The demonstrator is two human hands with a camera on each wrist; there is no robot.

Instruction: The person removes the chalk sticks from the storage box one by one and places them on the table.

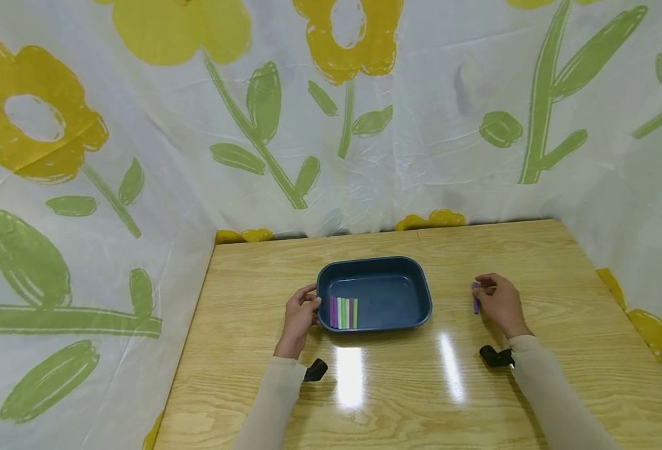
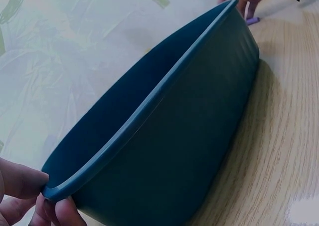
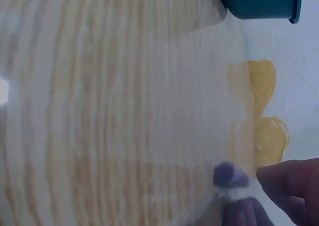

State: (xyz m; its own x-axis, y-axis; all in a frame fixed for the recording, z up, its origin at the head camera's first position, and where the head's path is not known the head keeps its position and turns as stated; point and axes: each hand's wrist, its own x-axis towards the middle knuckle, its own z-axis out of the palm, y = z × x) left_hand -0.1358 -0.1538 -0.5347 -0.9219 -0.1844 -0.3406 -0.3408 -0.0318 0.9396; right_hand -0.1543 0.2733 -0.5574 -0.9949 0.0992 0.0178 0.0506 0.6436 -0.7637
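A dark blue basin (image 1: 384, 297) stands on the table. My left hand (image 1: 299, 315) pinches its left rim, thumb on top and fingers beneath; the left wrist view shows this grip at the near corner. Along the basin's left side lie several chalk sticks (image 1: 344, 312) in a row, purple, white, light green and dark pink. To the right of the basin, my right hand (image 1: 501, 304) pinches a purple chalk stick (image 1: 476, 305) by its far end, close to the tabletop. In the right wrist view the thumb and fingers flank this purple stick (image 3: 230, 176), which looks blurred.
The wooden table (image 1: 240, 400) carries bright light reflections in front of the basin. A white sheet (image 1: 398, 181) with yellow flowers and green leaves hangs behind and at both sides. On each wrist sits a black camera mount (image 1: 495, 357).
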